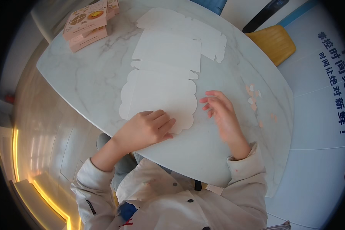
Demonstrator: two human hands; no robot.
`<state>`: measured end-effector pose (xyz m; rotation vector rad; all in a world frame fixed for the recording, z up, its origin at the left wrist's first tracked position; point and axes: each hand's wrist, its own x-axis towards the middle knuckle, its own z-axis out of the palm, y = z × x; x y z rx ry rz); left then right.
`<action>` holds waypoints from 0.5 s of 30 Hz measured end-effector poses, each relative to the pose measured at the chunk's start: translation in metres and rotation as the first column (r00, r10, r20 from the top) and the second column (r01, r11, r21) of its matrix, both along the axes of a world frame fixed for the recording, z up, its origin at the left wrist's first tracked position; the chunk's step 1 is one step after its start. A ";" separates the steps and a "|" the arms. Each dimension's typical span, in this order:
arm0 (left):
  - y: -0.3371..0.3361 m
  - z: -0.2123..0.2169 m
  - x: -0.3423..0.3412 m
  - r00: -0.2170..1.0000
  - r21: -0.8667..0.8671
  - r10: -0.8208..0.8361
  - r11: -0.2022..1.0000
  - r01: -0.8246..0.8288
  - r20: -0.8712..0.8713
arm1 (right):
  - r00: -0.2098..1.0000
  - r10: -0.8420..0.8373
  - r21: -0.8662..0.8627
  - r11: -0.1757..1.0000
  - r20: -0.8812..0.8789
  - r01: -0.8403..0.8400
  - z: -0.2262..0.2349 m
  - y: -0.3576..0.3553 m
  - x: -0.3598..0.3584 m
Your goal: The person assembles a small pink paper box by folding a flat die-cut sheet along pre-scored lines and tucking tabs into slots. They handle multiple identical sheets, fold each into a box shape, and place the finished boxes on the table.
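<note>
Marble table (84, 76), pale tiled floor (318, 145)

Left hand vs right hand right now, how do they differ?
The left hand lies flat, pressing the near white card blank; the right hand rests beside that blank's edge on the marble table, fingers loosely curled. Left sleeve is pushed up, right reaches the wrist. Both hold nothing.

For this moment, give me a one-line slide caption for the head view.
Left hand presses a flat white die-cut card sheet on a marble table; right hand hovers open beside it.
</note>
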<state>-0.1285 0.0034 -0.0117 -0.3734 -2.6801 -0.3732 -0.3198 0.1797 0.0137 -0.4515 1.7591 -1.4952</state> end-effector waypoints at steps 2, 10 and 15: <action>0.001 0.002 -0.002 0.999 0.006 -0.009 1.000 0.009 0.038 | 0.989 0.055 0.035 0.998 -0.138 -0.051 -0.004 0.000 -0.004; 0.008 0.004 -0.008 1.000 -0.334 -0.017 0.942 0.023 0.020 | 0.672 0.123 0.003 0.984 -0.731 -0.177 -0.010 0.002 -0.001; 0.012 0.005 -0.017 0.993 -0.112 0.098 0.988 -0.105 -0.069 | 0.374 0.153 0.016 0.939 -0.915 -0.344 0.020 0.008 0.009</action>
